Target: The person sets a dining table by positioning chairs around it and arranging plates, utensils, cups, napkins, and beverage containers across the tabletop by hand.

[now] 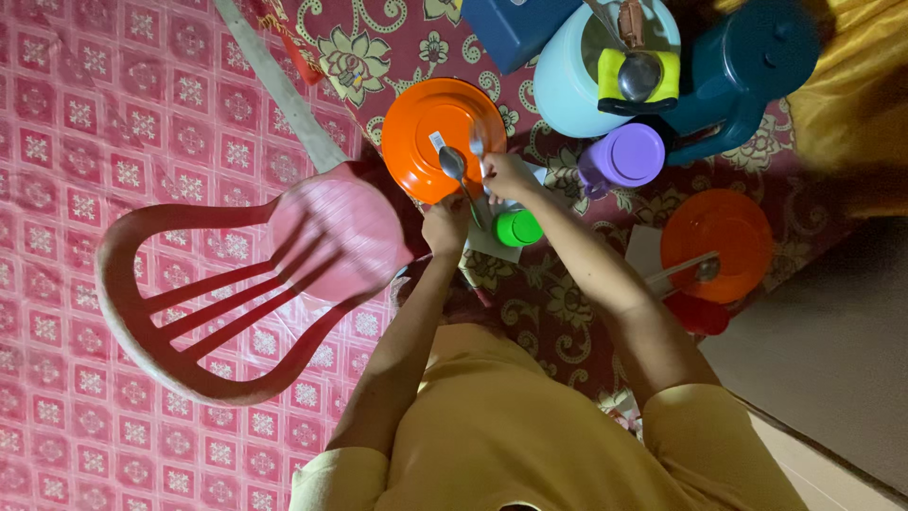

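A red chair (255, 274) stands at the left, beside the desk (558, 303) with its floral cloth. The left hand (445, 225) is closed around a spoon (454, 168), and the right hand (506, 175) grips a fork (477, 142), both utensils lying over the orange plate (426, 123). A green cup (518, 228) sits just beside the hands, with a purple lid (632, 154) and a second orange plate (733, 232) farther right.

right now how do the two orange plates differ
The orange plate by the hands carries nothing but a small sticker, with a spoon and fork held over it by the left hand and right hand. The far orange plate has a utensil lying across it and no hand near. Both are round, orange and on the floral cloth.
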